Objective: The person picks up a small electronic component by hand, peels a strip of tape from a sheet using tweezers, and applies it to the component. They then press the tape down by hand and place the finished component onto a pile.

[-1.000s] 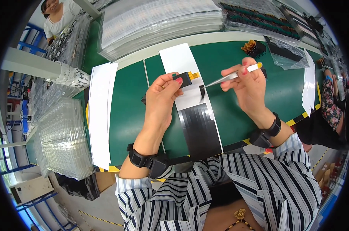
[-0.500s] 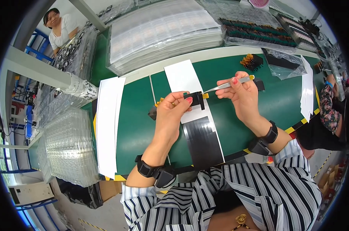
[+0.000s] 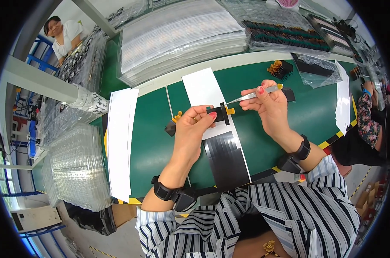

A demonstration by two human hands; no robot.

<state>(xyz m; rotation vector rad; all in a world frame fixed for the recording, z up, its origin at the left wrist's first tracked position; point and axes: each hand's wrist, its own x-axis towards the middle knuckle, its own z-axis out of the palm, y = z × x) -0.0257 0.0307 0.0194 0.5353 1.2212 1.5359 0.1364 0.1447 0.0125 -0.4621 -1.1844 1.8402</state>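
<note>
Above the green tabletop (image 3: 154,167), in the head view, a small black panel (image 3: 214,115) with an orange tab (image 3: 230,111) is held in the left hand (image 3: 188,133), pinched by one edge between thumb and fingers; the panel is kept over a long white sheet (image 3: 202,89), and its tab is pointed toward the right hand (image 3: 270,107); across the tab end a narrow black strip (image 3: 226,117) is seen, set crosswise to the panel, though whether it is stuck down cannot be told; by the right hand a pair of silver tweezers (image 3: 254,95) is gripped between thumb and fingers, and its tips are brought to the upper end of the strip; whether the strip is pinched by them is too small to tell; on the near part of the white sheet a dark film (image 3: 227,161) is laid, with cuts along its far portion; beside the left hand dark pieces with orange tabs (image 3: 171,128) are partly hidden; beyond the right hand a cluster of orange-tabbed parts (image 3: 281,69) is placed near a clear bag (image 3: 314,69); white papers (image 3: 121,144) are laid at the left, and stacked clear trays (image 3: 177,45) are ranged along the far side.
</note>
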